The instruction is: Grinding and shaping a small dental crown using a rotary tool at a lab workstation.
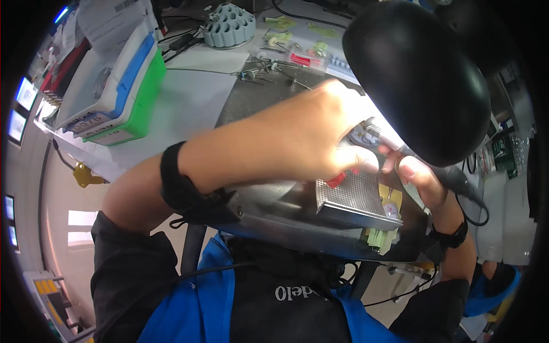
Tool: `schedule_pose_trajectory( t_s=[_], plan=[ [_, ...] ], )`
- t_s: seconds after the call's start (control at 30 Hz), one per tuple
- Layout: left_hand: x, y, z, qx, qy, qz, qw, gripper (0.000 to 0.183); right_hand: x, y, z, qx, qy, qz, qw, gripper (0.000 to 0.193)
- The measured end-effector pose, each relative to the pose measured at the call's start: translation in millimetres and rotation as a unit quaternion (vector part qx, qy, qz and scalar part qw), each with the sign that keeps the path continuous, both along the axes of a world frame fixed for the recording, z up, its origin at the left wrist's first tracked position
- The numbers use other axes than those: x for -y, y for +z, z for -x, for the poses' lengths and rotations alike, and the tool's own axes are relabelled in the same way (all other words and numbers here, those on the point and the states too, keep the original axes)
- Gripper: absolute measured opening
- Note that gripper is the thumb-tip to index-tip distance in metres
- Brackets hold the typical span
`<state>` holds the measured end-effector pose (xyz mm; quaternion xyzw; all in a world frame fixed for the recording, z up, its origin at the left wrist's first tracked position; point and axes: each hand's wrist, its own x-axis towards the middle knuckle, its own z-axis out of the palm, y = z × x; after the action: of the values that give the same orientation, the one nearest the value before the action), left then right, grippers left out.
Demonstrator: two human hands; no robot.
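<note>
My left hand [329,128] reaches across the bench under a bright light, its fingers closed round a small grey metallic piece [361,135] that is mostly hidden. Just right of it, my right hand [422,178] is closed on a pen-shaped handpiece [390,137] with a silvery front end and a black cable [479,201]. The front end is close to the grey piece; glare hides whether they touch. Below both hands is a perforated metal tray [357,199], with a red piece [336,180] at its upper left edge.
A large black lamp-like dome [417,80] hangs over the right hand. Rotary bits [267,70] lie behind my left hand, near a grey round holder [230,26] and a clear box with red pieces [307,59]. White, blue and green bins [137,108] stand left; yellow notes [380,239] lie by the tray.
</note>
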<state>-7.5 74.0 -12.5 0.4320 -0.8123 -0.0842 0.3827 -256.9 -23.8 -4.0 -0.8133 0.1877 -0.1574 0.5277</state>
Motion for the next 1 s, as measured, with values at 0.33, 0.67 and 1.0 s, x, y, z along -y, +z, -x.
schedule_pose_trajectory(
  t_s=[0.33,0.67,1.0],
  plan=[
    [-1,0,0,0.019,-0.041,0.006,0.999,0.017,0,4,-1,-0.001,0.008,0.099,0.995,0.059],
    [-2,-1,2,-0.118,-0.085,-0.116,0.983,0.011,-4,-21,33,0.013,-0.091,0.085,0.992,0.051],
    [6,-24,12,-0.089,0.016,0.065,0.994,0.017,-40,-20,10,0.146,-0.271,-0.290,0.906,0.046]
  ],
)
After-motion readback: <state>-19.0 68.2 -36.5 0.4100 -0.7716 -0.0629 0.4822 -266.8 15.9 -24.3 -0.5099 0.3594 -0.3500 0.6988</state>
